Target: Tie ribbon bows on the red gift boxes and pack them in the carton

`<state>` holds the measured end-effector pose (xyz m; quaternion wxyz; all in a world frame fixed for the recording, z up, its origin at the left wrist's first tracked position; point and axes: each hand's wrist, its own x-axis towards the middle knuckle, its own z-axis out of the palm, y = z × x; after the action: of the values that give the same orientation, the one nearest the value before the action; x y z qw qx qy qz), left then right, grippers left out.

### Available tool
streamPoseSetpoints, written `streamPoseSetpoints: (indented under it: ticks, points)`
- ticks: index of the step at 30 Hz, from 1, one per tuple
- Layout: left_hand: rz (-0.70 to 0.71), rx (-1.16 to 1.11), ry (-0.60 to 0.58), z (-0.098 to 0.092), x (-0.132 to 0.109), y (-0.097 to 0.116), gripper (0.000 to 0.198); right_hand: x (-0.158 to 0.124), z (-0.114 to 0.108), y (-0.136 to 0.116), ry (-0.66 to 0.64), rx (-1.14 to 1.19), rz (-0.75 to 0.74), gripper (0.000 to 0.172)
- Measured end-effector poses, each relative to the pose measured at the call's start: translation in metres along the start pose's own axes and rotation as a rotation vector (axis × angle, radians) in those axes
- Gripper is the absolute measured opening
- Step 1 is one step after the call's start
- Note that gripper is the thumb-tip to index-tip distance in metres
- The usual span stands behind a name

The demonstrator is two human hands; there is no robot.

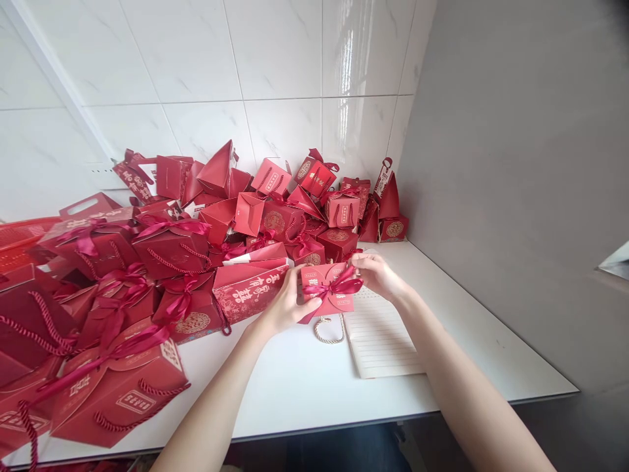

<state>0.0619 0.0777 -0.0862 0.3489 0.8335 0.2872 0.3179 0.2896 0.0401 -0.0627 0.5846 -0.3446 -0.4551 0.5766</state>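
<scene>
A small red gift box (339, 303) with gold print and a dark red satin ribbon (339, 286) tied in a bow on its top is at the middle of the table. My left hand (289, 303) grips the box's left side, thumb on the top near the bow. At the upper right of the bow, the fingers of my right hand (376, 274) pinch the ribbon's end. A cream cord handle (329, 331) loops out from the box's near side. Partly under the box and my right arm lies a lined notebook (383, 341).
A heap of red gift boxes (194, 314), many with bows and rope handles, covers the left and back of the table (295, 387). Behind stands a white tiled wall (280, 52); a grey panel (515, 164) bounds the right. An orange-red basket (27, 231) shows far left.
</scene>
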Motion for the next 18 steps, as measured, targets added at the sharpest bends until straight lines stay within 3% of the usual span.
streamPoseSetpoints:
  ticks: [7, 18]
  points:
    - [0.003, 0.008, -0.016, -0.001, 0.0, -0.002, 0.069, 0.001, -0.006, -0.011, 0.195, 0.142, -0.098, 0.02]
    - [0.009, 0.009, -0.005, -0.001, 0.0, -0.003, 0.067, -0.002, -0.019, -0.018, 0.311, 0.369, -0.235, 0.019]
